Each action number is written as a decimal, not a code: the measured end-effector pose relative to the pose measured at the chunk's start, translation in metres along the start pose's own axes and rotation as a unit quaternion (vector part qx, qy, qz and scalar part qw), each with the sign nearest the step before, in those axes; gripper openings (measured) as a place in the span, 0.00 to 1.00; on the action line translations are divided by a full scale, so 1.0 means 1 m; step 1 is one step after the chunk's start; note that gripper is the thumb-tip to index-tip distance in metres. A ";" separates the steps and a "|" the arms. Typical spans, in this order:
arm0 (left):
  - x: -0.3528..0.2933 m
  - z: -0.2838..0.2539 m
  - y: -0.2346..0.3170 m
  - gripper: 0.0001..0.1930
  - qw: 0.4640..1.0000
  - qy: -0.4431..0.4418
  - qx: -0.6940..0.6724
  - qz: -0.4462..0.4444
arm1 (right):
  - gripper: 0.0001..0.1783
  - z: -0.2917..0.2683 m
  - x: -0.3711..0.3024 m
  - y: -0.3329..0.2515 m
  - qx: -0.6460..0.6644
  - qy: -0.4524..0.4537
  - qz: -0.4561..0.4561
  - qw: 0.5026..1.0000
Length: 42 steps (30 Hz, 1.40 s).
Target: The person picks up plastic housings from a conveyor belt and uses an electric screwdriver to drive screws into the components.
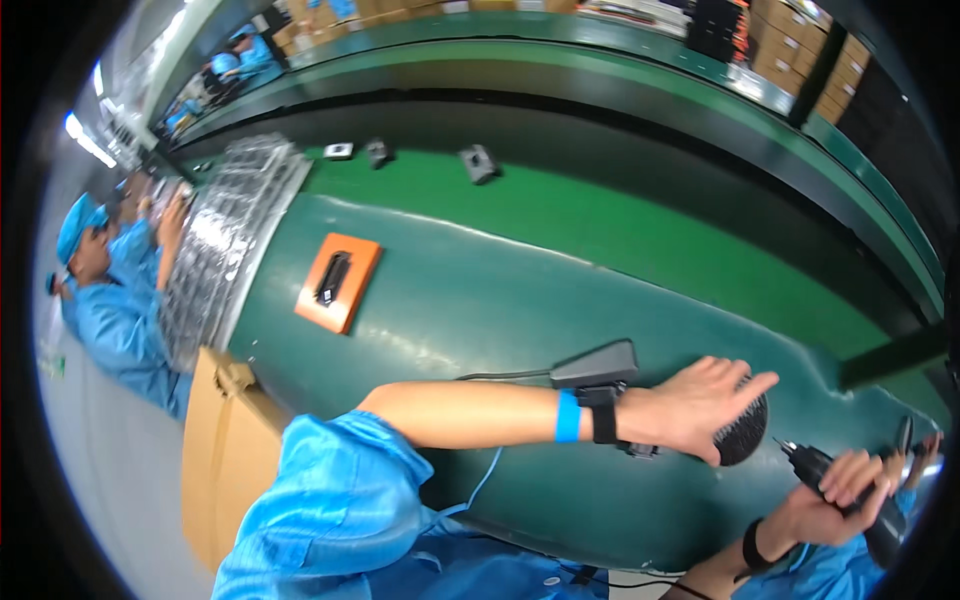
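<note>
My left hand (690, 405) reaches right across the bench, its thumb and fingers spread around a black round piece (743, 430) with a textured top. The thumb lies at its near edge and the index finger crosses its far edge. My right hand (845, 500), at the lower right, is closed around a black electric screwdriver (815, 466). Its bit points up and left toward the round piece, apart from it. A dark grey wedge-shaped device (597, 363) with a cable lies just beyond my left wrist.
An orange box (340, 284) with a black item on it sits on the green bench (450, 290). Small grey parts (479, 164) lie on the far green strip. Clear plastic trays (235, 240) are stacked left, near a cardboard box (230, 450) and a co-worker (115, 300). A post (895, 357) stands right.
</note>
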<state>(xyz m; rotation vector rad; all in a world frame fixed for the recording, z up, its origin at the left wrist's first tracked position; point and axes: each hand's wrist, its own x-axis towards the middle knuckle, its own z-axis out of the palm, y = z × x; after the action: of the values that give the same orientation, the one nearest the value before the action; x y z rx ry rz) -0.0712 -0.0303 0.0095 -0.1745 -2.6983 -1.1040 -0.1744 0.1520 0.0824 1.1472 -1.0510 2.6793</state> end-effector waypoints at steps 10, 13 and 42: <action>-0.032 0.014 0.014 0.51 0.997 0.057 0.059 0.015 | 0.14 -0.005 -0.006 -0.003 0.026 -0.003 0.000 1.000; -0.038 0.006 0.035 0.49 0.997 0.020 0.072 0.036 | 0.12 -0.015 0.000 -0.007 0.037 -0.028 -0.002 0.999; -0.111 0.019 0.001 0.17 0.965 0.062 0.251 0.036 | 0.18 -0.025 -0.021 0.045 -0.074 -0.194 0.206 0.956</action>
<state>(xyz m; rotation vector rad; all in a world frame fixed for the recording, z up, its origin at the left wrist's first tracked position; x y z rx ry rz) 0.0339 -0.0197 -0.0304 -0.1103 -2.7276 -0.3706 -0.1878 0.1368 0.0308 1.6222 -1.6899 2.6466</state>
